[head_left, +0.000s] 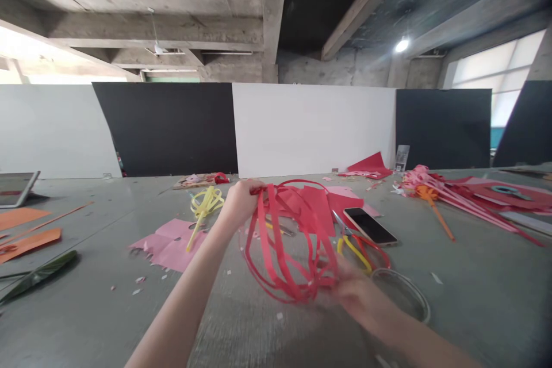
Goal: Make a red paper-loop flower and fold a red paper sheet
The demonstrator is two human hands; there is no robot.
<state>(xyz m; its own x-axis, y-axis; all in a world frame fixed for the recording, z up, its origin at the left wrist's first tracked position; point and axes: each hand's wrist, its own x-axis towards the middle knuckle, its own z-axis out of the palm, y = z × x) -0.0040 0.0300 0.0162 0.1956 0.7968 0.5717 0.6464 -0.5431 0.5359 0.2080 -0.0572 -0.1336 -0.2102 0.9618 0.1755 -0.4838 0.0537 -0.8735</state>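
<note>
A red paper-strip lantern, a round cage of curved strips, hangs in the air in front of me. My left hand is closed on the gathered strips at its upper left. At the lower right, my right hand meets the strips, but its fingers are smeared by motion and I cannot tell whether they grip. Behind the lantern lie red paper sheets, scissors with yellow handles and a tool with red-orange handles. A phone rests just beyond them.
Pink paper and a yellow strip ornament lie to the left. Further left are orange paper, a green leaf-like piece and a tablet. A wire coil, an orange ornament and pink strips lie right.
</note>
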